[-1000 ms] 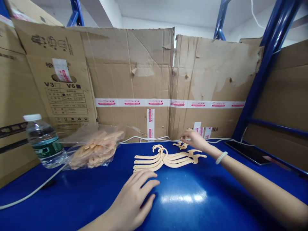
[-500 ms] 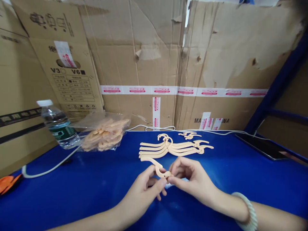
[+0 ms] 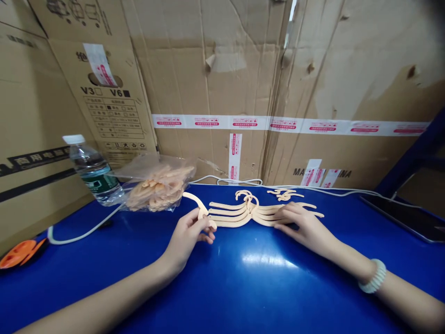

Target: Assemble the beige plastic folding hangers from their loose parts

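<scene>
One cam, worn on wearer's head, facing fwd & tipped down over the bench [image 3: 243,297]; FOV looks v. wide. Wearer's forearms [image 3: 121,297] enter low, approx. 8 & 4 o'clock, running away from lens, so L grip [image 3: 189,234] sits approx. 7 & R grip [image 3: 302,227] approx. 4, both mid-dist. Cardboard wall [image 3: 208,93] faces cam across 12, just behind bench, filling upper half. Side limits: big carton [image 3: 38,102] betw. 9 & 10; flat dark device [image 3: 403,220] betw. 3 & 4.
</scene>
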The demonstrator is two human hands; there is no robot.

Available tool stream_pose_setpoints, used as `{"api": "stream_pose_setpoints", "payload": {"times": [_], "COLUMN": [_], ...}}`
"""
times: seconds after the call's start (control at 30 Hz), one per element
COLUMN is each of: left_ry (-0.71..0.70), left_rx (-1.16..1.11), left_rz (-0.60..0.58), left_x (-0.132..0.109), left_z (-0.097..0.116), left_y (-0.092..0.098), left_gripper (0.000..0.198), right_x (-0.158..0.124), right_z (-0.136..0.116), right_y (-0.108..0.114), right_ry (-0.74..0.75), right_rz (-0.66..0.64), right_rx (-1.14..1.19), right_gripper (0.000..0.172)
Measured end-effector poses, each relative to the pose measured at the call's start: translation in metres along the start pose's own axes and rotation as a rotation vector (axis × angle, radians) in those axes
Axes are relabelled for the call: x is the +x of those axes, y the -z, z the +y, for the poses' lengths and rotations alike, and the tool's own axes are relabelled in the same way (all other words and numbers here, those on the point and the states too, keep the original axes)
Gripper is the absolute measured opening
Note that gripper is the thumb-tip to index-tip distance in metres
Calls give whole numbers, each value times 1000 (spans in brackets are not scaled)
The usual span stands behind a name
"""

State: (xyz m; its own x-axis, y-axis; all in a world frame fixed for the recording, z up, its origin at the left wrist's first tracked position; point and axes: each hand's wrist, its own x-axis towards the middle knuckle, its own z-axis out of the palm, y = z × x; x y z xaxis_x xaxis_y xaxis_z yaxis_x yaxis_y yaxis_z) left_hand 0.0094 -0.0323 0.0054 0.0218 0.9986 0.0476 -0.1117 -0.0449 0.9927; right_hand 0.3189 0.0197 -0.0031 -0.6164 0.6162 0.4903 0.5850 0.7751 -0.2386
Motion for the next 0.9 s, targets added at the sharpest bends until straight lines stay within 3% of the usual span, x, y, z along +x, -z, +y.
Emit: {"api": "stream_pose_setpoints", "payload": {"times": [0.37, 0.53, 0.7, 0.9], "left_ry": [38, 63, 74, 29], "left_rx": [-57, -98, -138, -190], "left_rz": [69, 83, 1, -71], "left_x": [6, 7, 4, 6], "left_z": [0, 3, 3, -2], "left_y": [4, 4, 3, 2], "left_gripper": [20, 20, 20, 29], "right_x": [11, 3, -2, 0], "right_z": [11, 4, -8, -10], "right_y": [-17, -8, 5, 21], "right_ry": [-94, -151, -256, -196], "right_rz": [60, 67, 66, 61], "right_rx": [40, 111, 247, 260], "right_gripper": [18, 19, 24, 25]}}
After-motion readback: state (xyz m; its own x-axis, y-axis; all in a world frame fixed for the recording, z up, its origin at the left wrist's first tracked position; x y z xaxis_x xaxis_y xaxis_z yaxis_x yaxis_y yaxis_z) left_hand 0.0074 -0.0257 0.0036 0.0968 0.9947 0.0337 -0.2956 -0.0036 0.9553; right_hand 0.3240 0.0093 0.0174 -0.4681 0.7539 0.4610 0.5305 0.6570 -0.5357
